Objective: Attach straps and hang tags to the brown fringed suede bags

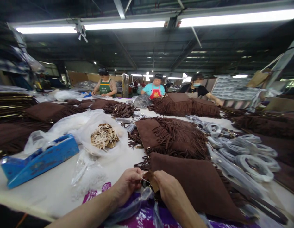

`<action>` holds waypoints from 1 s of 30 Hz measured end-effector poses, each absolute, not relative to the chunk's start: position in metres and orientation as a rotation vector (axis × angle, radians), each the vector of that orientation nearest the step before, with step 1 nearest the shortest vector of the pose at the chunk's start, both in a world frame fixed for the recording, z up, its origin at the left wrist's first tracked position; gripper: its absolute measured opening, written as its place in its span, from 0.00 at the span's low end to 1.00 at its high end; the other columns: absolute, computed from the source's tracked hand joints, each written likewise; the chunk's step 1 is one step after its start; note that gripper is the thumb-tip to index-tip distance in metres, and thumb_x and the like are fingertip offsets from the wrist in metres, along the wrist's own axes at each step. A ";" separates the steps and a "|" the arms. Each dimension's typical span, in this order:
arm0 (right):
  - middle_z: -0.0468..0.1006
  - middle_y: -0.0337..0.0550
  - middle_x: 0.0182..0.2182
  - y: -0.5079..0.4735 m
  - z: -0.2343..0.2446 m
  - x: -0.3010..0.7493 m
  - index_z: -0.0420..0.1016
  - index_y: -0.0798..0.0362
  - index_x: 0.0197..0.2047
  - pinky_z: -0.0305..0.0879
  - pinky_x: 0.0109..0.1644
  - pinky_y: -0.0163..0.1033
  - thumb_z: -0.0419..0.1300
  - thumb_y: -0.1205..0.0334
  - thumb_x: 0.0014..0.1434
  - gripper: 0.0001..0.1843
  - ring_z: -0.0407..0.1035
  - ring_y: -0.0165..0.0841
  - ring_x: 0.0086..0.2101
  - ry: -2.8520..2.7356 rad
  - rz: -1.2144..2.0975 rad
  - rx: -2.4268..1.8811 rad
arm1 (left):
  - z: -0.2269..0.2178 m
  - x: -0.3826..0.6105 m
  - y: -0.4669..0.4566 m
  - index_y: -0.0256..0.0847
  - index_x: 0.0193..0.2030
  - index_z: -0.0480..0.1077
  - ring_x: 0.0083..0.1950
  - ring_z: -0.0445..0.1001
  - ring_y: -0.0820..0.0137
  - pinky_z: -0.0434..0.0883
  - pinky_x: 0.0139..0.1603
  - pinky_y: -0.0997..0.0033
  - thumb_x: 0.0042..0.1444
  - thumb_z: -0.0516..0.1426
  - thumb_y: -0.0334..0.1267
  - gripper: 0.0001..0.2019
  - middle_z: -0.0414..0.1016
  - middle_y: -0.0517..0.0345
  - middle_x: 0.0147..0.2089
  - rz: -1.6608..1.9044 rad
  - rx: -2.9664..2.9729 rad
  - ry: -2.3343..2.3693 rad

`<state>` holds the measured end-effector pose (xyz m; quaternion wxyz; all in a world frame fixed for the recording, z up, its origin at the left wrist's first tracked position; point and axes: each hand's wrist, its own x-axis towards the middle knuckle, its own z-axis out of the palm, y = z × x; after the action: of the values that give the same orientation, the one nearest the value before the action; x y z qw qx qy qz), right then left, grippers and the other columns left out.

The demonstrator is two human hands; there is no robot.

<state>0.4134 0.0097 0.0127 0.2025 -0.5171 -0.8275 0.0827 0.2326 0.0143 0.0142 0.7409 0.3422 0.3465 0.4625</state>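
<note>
My right hand point(168, 186) is closed on a small brown hang tag point(152, 180) at the corner of a dark brown fringed bag point(194, 183). A thin white string runs from the tag to my left hand point(129, 183), whose thumb and fingertips pinch it. Under my hands are the bag's metal hardware and a strap wrapped in clear plastic point(134, 207), lying over a purple printed sheet point(147, 218). The bag lies flat on the white table point(113, 167). Part of the tag is hidden by my right fingers.
Left stands a blue tape dispenser point(42, 160). A clear plastic bag point(82, 126) holds stringed tags point(104, 136). More fringed bags point(175, 136) are stacked ahead, and plastic-wrapped coiled straps point(253, 164) lie right. Three people in aprons work across the table, including one in a red apron point(155, 92).
</note>
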 end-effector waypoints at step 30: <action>0.78 0.41 0.27 -0.010 0.017 0.510 0.76 0.48 0.37 0.72 0.31 0.38 0.67 0.36 0.44 0.26 0.73 0.34 0.26 -1.311 1.112 -1.229 | -0.020 0.338 -0.003 0.35 0.36 0.74 0.31 0.74 0.60 0.61 0.22 0.67 0.60 0.52 0.30 0.09 0.75 0.46 0.31 0.197 3.139 1.247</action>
<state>0.5102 -0.0099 0.0170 0.4918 -0.5064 -0.5403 0.4581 0.3376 -0.0030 -0.0198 -0.1207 0.9211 0.3657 0.0577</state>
